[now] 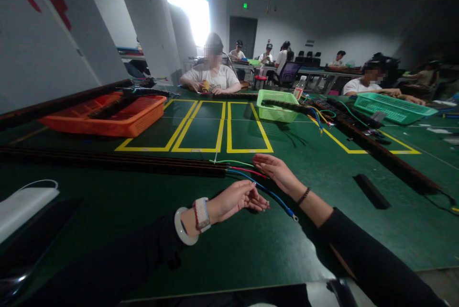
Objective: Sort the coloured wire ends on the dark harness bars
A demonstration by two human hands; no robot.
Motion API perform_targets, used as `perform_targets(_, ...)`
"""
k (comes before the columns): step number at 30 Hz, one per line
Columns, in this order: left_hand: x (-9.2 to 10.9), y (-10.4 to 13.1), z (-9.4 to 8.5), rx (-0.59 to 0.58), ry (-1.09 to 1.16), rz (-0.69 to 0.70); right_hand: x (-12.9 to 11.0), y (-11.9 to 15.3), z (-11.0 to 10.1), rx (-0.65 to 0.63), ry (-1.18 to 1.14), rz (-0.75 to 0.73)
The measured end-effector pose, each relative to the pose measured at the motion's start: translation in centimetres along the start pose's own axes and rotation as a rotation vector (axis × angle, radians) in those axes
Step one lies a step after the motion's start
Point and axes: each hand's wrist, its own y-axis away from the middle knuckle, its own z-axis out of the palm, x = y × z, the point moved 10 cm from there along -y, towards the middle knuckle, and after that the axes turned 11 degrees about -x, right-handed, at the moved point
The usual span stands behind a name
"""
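My left hand (236, 200) is just above the green table (236, 259), fingers loosely bent and apart, beside a blue wire (276, 195). That wire ends in a metal ring terminal (295, 218). Across from it, my right hand (279, 173) has its fingers stretched out near the tips of a red wire (251, 170) and a green wire (233, 161). Neither hand appears to grip anything. All these wires come out of a long dark sleeved cable bundle (143, 163) lying from the left. A thin white strip (216, 154) stands up near the bundle's end.
An orange basket (143, 115) sits at back left, a light green basket (278, 111) at back centre, a teal basket (394, 108) at right. Another dark cable (387, 154) crosses the right side near a black block (371, 191). Yellow tape frames (199, 150) mark the table. Co-workers sit beyond.
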Motion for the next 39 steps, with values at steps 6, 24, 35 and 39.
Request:
perform_targets(6, 0.2, 0.1, 0.1, 0.040, -0.001, -0.012, -0.8, -0.4, 1.3, -0.105, 0.607, -0.012)
perform_targets(24, 0.0, -0.1, -0.1, 0.065, 0.024, -0.023, 0.9, -1.2, 3.9, -0.329, 0.769, 0.163)
perform_targets(35, -1.0, -0.4, -1.4, 0.067, 0.268, -0.039, 1.2, -0.7, 3.6, -0.242, 0.578, 0.150)
perform_targets(39, -1.0, -0.4, -1.5, 0.068, 0.367, -0.026, 0.3, -0.1, 4.5, -0.285, 0.304, 0.188)
